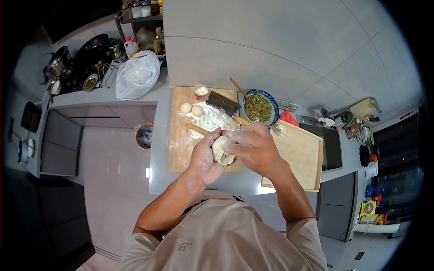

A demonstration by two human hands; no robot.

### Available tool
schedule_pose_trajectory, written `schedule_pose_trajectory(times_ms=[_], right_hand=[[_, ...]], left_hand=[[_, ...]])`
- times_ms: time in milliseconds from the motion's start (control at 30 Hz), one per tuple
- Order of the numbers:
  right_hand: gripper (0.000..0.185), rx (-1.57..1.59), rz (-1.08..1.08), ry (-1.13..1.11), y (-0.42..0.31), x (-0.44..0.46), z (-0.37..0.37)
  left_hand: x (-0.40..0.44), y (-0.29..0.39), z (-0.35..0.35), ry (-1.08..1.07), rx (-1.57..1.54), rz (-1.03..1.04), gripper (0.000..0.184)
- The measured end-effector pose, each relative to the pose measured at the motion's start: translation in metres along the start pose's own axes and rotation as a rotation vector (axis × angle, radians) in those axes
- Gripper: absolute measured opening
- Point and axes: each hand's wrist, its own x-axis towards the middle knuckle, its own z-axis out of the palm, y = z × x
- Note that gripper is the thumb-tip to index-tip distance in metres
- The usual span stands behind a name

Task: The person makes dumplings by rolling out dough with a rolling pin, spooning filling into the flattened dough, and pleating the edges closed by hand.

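My left hand (204, 156), dusted with flour, cups a pale piece of dough (220, 150) from below and the left. The fingers of my right hand (254, 145) press on the dough's right side. Behind them is a floured wooden board (181, 156) with two dough balls (191, 109). A cleaver (222, 104) and a rolling pin (197, 129) lie on the board, the pin partly hidden by my hands. Beyond my right hand stands a blue-rimmed bowl of green filling (258, 108), with a wooden stick leaning in it.
A shallow wooden tray (296, 156) lies to the right, with a small pale piece (280, 130) at its upper left. A small flour cup (200, 91) is at the board's back edge. At the back left are a white plastic bag (138, 75) and a black pan (91, 49).
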Motion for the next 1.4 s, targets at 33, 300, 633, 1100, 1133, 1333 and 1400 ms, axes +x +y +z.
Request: schedule_pose_trajectory(times_ms=[33,300,633,1100,1133,1333,1400], right_hand=[[0.036,-0.01,-0.013,-0.025,0.0,0.0,0.0],[0.029,-0.012,-0.003,-0.075,0.002,-0.001,0.006],[0.023,-0.059,0.415,0.272,-0.038,-0.008,0.03],[0.029,-0.085,0.332,0.226,-0.044,-0.009,0.03],[0.029,-0.088,0.297,0.234,-0.043,-0.01,0.034],[0.028,-0.146,0.26,0.262,-0.041,-0.011,0.051],[0.027,-0.11,0.28,0.257,-0.041,-0.009,0.047]], left_hand=[[0.001,-0.001,-0.005,-0.01,-0.009,-0.008,0.026],[0.0,0.0,-0.009,0.057,-0.026,-0.063,0.03],[0.016,-0.025,-0.018,-0.096,-0.152,0.432,0.041],[0.006,-0.016,-0.018,-0.181,-0.401,0.288,0.045],[0.005,-0.017,-0.015,-0.14,-0.387,0.295,0.046],[0.009,-0.023,-0.017,-0.116,-0.336,0.331,0.045],[0.01,-0.022,-0.021,-0.101,-0.33,0.332,0.044]])
